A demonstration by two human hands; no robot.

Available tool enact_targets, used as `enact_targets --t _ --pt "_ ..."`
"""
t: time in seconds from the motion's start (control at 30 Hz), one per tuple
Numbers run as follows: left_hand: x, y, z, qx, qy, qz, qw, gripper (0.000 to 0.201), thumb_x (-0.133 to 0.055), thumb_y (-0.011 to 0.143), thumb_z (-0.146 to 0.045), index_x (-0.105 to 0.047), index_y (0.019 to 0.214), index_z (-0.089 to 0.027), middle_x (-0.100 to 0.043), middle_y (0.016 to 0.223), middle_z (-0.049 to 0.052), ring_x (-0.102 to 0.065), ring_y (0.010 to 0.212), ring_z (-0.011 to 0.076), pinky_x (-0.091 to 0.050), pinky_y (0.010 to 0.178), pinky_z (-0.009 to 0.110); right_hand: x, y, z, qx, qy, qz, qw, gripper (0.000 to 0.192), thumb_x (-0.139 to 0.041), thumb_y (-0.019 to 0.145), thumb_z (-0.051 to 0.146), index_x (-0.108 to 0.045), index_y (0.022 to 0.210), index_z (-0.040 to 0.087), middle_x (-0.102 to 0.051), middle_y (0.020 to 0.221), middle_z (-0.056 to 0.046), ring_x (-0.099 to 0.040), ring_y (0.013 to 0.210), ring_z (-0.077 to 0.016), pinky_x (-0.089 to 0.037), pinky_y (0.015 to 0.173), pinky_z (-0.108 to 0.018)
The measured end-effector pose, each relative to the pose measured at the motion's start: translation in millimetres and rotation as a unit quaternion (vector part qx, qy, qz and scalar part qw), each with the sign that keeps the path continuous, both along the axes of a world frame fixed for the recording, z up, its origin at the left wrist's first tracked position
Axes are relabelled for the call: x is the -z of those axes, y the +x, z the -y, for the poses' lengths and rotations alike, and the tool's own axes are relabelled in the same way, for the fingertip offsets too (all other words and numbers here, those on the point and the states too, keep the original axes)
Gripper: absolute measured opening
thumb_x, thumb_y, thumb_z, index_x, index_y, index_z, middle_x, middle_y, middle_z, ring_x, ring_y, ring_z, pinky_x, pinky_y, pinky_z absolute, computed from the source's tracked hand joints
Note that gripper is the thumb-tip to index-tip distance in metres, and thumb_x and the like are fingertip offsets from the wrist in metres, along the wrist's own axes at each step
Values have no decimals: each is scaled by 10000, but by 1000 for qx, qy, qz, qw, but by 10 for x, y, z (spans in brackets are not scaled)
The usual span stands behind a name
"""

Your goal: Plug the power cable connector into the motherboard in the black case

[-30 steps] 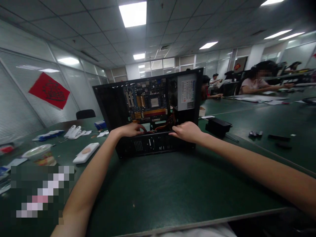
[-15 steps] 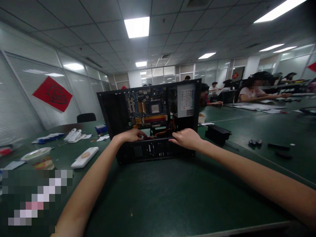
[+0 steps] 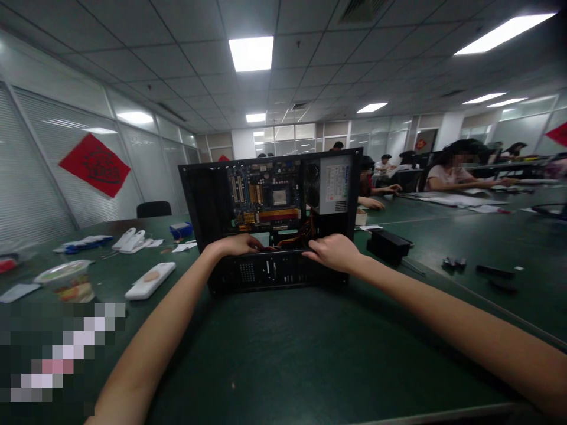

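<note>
Table [image 3: 283, 354] is green, with the open computer case [image 3: 199, 195] sitting mid-table toward the far edge. Left hand [image 3: 233, 244] and right hand [image 3: 334, 252] both curl their fingers over its near rim, gripping it.

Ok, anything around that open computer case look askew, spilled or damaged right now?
Nothing stands out. The computer case stands upright and open on the green table, motherboard and power supply seated inside. The left hand and right hand rest on its lower edge by the orange cables.
</note>
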State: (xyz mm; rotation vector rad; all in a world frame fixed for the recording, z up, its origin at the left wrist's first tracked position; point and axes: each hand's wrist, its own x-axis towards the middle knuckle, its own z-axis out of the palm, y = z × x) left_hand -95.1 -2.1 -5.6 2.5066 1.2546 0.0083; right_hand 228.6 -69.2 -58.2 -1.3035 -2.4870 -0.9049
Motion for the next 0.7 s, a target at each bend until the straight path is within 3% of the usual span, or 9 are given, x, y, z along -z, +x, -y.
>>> enact_targets --t 0.33,0.47,0.7 --pt "-51 37 88 -15 9 -7 1000 405 -619 878 -397 -731 1182 -153 -748 1183 86 -682 1040 227 -497 878 276 2 5 5 4 -4 -1 1000 521 -337 1081 514 -704 1003 152 -777 871 -115 -725 744 -241 -281 581 -304" --pt "-70 37 102 5 72 -33 997 390 -610 887 -402 -731 1150 -140 -718 1153 108 -660 1029 236 -488 851 278 2 9 1 3 -1 2 1000 510 -345 1080 513 -699 1003 153 -776 865 -109 -732 750 -251 -275 578 -311" --pt "-80 8 116 76 195 -21 978 367 -560 962 -423 -746 1119 -149 -600 1308 145 -542 1245 267 -408 1080 340 -11 3 12 10 -12 1 1000 486 -357 1079 508 -693 1017 163 -783 902 -104 -737 789 -250 -317 605 -305"
